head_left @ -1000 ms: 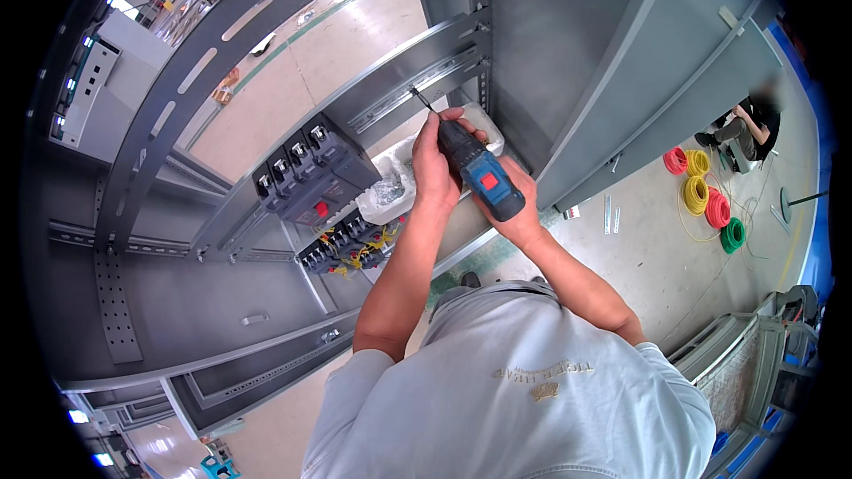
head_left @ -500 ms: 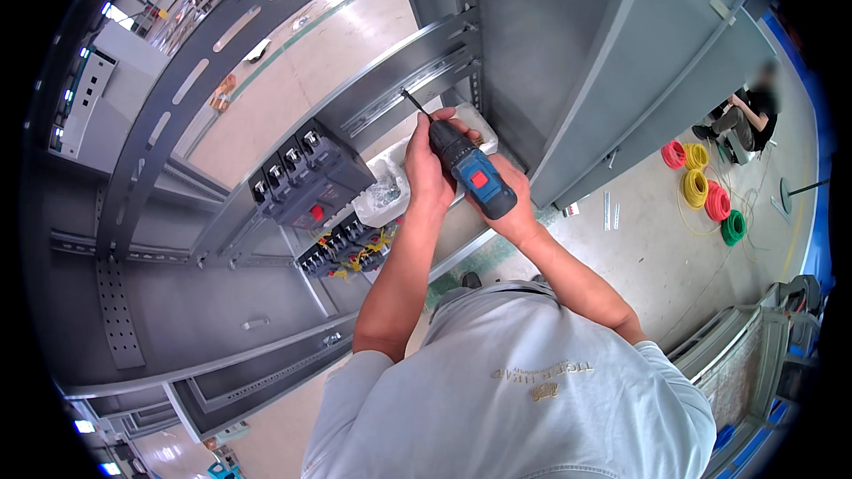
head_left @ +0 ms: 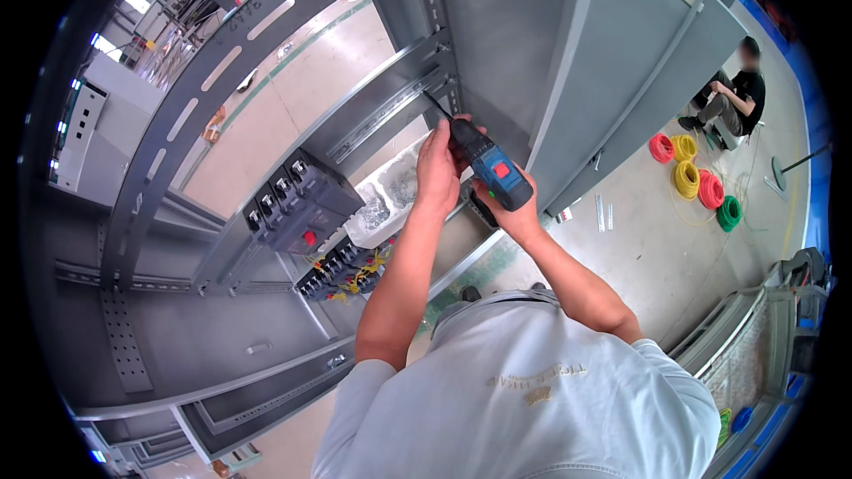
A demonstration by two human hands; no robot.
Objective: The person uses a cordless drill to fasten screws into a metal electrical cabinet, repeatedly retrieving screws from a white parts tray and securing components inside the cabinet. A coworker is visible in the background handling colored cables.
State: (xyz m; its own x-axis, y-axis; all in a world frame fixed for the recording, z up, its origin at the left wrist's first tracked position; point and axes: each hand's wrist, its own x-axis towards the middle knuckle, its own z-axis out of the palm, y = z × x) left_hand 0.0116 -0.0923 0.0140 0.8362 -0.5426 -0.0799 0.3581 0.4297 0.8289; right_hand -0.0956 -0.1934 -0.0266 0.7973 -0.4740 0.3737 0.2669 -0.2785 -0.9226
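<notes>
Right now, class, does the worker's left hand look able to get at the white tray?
Probably yes: the white tray appears beside the left hand, with nothing visibly between them. The hand's grip would likely have to leave the drill first.

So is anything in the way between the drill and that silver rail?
Nothing visible. The right hand holds the drill, the left hand is around its front, and the thin bit reaches toward the right end of the silver rail. Whether they touch, I can't tell.
</notes>
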